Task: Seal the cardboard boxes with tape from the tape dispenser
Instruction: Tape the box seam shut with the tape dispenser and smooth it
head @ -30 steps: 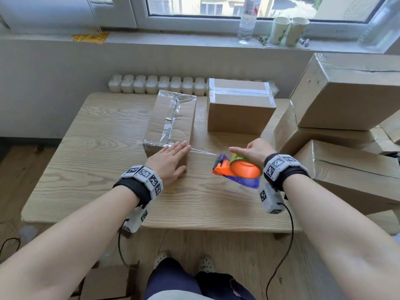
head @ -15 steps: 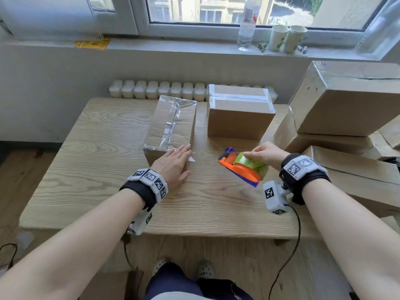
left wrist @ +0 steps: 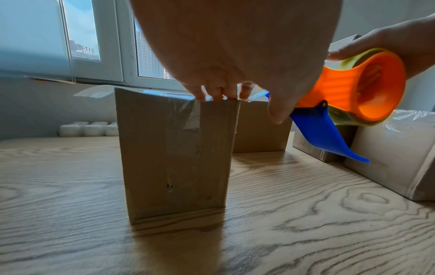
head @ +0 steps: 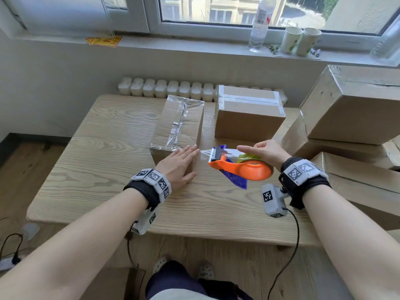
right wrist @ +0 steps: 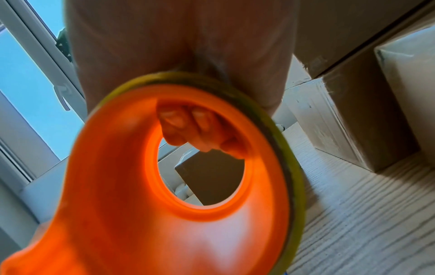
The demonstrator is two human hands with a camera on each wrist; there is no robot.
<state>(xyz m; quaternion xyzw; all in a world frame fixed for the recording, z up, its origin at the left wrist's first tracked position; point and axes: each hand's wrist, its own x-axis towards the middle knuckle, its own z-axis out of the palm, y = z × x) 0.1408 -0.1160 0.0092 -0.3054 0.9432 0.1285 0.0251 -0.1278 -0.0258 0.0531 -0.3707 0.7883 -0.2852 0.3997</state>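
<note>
A narrow cardboard box with clear tape along its top stands on the wooden table. My left hand lies flat with straight fingers against the box's near end, fingertips at its top edge. My right hand grips the orange and blue tape dispenser just right of the box, fingers curled through its ring. A short strip of clear tape runs from the dispenser's cutter toward the box's near corner.
A second taped box stands behind on the table. A stack of larger boxes fills the right side. A bottle and two cups stand on the windowsill. A radiator lies behind the table.
My right hand has turned the dispenser flat and brought it left toward the box, cutter facing the box corner. My left hand has stayed on the box's near end.
</note>
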